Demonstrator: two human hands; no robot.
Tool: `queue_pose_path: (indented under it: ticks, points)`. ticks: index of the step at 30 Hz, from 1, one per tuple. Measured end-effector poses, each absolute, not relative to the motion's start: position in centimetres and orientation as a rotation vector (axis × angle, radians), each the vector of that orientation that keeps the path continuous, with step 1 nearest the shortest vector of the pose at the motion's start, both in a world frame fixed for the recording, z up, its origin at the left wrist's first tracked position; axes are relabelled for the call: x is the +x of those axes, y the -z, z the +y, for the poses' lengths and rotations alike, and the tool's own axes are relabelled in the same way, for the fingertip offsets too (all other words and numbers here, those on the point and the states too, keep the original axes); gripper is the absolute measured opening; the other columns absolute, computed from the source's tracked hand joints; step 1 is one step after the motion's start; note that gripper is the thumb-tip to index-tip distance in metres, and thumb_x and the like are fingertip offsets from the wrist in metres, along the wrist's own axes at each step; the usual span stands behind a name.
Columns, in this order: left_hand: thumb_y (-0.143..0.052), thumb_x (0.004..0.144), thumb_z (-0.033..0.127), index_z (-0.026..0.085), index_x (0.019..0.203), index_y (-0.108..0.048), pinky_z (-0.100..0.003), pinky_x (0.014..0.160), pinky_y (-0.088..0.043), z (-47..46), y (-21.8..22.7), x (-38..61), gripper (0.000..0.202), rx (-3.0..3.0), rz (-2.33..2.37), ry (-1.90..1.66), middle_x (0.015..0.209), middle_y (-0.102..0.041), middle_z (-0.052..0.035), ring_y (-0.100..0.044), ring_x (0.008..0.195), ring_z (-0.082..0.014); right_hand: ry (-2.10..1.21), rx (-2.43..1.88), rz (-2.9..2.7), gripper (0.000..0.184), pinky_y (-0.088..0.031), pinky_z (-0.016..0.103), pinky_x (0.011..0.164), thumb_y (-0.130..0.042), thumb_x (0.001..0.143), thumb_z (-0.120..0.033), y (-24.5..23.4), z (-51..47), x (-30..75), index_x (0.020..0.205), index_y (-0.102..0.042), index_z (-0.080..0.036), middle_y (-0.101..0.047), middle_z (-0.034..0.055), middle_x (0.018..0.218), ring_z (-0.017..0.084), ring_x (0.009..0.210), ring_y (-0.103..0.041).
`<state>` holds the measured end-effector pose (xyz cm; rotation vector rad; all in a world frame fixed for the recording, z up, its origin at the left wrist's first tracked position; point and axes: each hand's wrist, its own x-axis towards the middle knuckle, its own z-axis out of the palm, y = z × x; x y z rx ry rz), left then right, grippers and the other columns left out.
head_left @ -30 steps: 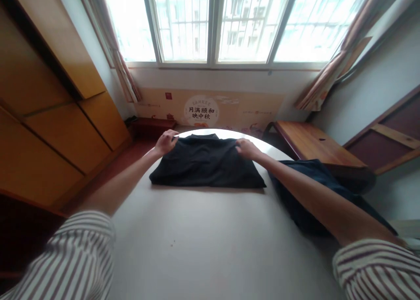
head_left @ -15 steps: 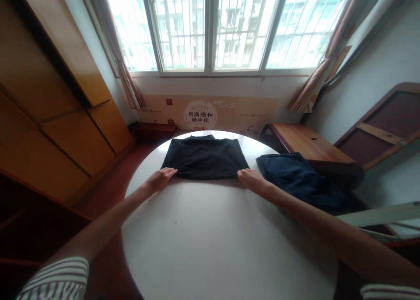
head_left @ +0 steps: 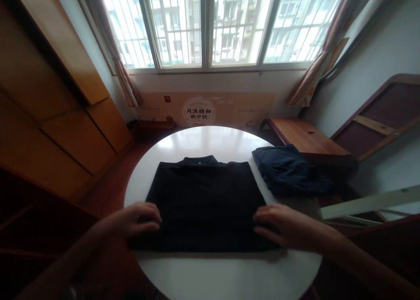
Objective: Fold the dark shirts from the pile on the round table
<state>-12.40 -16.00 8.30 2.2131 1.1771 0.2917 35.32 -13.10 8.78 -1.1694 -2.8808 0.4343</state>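
Observation:
A black folded shirt [head_left: 206,203] lies flat on the white round table [head_left: 223,273], its collar at the far edge. At the shirt's left side, my left hand [head_left: 144,219] has its fingers and thumb curled together on the cloth. My right hand [head_left: 274,223] does likewise at the right side, thumb below the fingers. Both hands sit a little above the shirt's near edge, and how much cloth they pinch is hard to see. Dark blue folded clothing [head_left: 288,171] rests at the table's right edge, beyond my right hand.
A wooden desk [head_left: 305,135] stands behind the table on the right. Wooden cabinets [head_left: 65,133] line the left. A pale bar [head_left: 370,206] juts in at the right. Barred windows [head_left: 206,26] and a printed banner [head_left: 229,107] are ahead.
The black shirt has come toward me from the far part of the table, and its collar now shows more. My hands have drawn back with it, from its near corners to its sides.

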Motion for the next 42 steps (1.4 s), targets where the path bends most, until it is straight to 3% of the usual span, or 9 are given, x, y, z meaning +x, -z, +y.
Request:
queue_pose_path:
  ticks: [2,4,7,11,17,25,29,36,42]
  points:
    - [-0.053,0.093,0.045,0.023,0.097,-0.071,-0.029,0.084,-0.054,-11.3,-7.4,-13.2,0.028,2.181,1.412,-0.595,0.101,-0.071,-0.0063,-0.068,0.095,-0.0207,-0.232,-1.28,-2.761,0.022,-0.048,0.027,0.077,-0.046,0.097,-0.023,-11.0,-8.4,34.3,0.095,-0.068,-0.019,-0.069,0.0085,0.094,0.019,0.085,-0.067]
    - [-0.054,0.089,0.055,0.018,0.102,-0.07,-0.034,0.081,-0.055,-6.3,-6.0,-14.1,0.042,2.07,1.711,-0.853,0.109,-0.07,-0.0126,-0.068,0.099,-0.0258,-0.101,-1.455,-2.787,0.02,-0.048,0.028,0.082,-0.05,0.095,-0.023,-12.1,-3.4,33.2,0.101,-0.068,-0.018,-0.069,0.0114,0.106,0.022,0.097,-0.067]
    - [-0.062,0.077,0.061,0.014,0.11,-0.067,-0.036,0.077,-0.056,-0.8,-4.0,-15.1,0.057,1.933,1.886,-0.889,0.113,-0.07,-0.0165,-0.07,0.093,-0.0277,-0.087,-1.623,-2.839,0.028,-0.047,0.028,0.09,-0.057,0.089,-0.017,-11.7,2.6,32.2,0.115,-0.066,-0.014,-0.067,0.0155,0.119,0.025,0.111,-0.063]
    - [-0.074,0.064,0.057,0.015,0.106,-0.069,-0.031,0.065,-0.054,2.1,-2.8,-15.9,0.06,1.811,1.936,-0.798,0.095,-0.073,-0.013,-0.07,0.075,-0.0248,-0.108,-1.734,-2.868,0.039,-0.05,0.03,0.087,-0.067,0.077,-0.011,-9.8,6.4,32.0,0.116,-0.067,-0.009,-0.07,0.0173,0.112,0.027,0.107,-0.066]
    - [-0.079,0.055,0.052,0.021,0.072,-0.07,-0.029,0.06,-0.05,3.3,-2.5,-16.9,0.037,1.771,1.885,-0.808,0.073,-0.07,-0.0069,-0.067,0.068,-0.0232,-0.164,-1.751,-2.854,0.02,-0.05,0.026,0.08,-0.065,0.079,-0.012,-9.3,7.6,32.5,0.097,-0.072,-0.013,-0.073,0.0125,0.1,0.023,0.095,-0.068]
    - [-0.077,0.056,0.063,0.015,0.084,-0.064,-0.026,0.052,-0.048,4.8,-3.4,-17.0,0.057,1.472,1.787,-1.138,0.069,-0.067,-0.0052,-0.064,0.061,-0.0182,-0.126,-1.754,-2.716,0.022,-0.047,0.025,0.082,-0.056,0.087,-0.015,-10.6,9.1,34.3,0.104,-0.072,-0.014,-0.073,0.0107,0.102,0.021,0.096,-0.067]
    - [-0.075,0.061,0.062,0.014,0.086,-0.063,-0.026,0.051,-0.048,5.6,-3.1,-16.7,0.056,1.445,1.816,-1.158,0.07,-0.068,-0.0054,-0.064,0.061,-0.0182,-0.091,-1.801,-2.674,0.021,-0.048,0.025,0.082,-0.057,0.087,-0.015,-10.5,9.9,34.5,0.1,-0.073,-0.016,-0.073,0.0101,0.103,0.022,0.097,-0.067]
    - [-0.07,0.072,0.045,0.016,0.083,-0.064,-0.035,0.07,-0.053,5.8,-2.0,-16.0,0.032,1.589,1.983,-1.121,0.078,-0.068,-0.0088,-0.066,0.073,-0.0235,-0.011,-1.885,-2.678,0.024,-0.049,0.029,0.083,-0.051,0.092,-0.015,-9.3,9.2,33.2,0.105,-0.07,-0.011,-0.07,0.0172,0.106,0.025,0.098,-0.066]
    - [-0.06,0.084,0.027,0.018,0.1,-0.065,-0.044,0.098,-0.046,1.7,-3.4,-11.9,0.02,2.136,1.966,-1.024,0.108,-0.065,-0.0134,-0.06,0.106,-0.0302,0.119,-1.777,-2.757,0.031,-0.049,0.039,0.086,-0.054,0.091,-0.016,-9.1,4.0,29.3,0.121,-0.06,-0.007,-0.058,0.0251,0.123,0.034,0.112,-0.058]
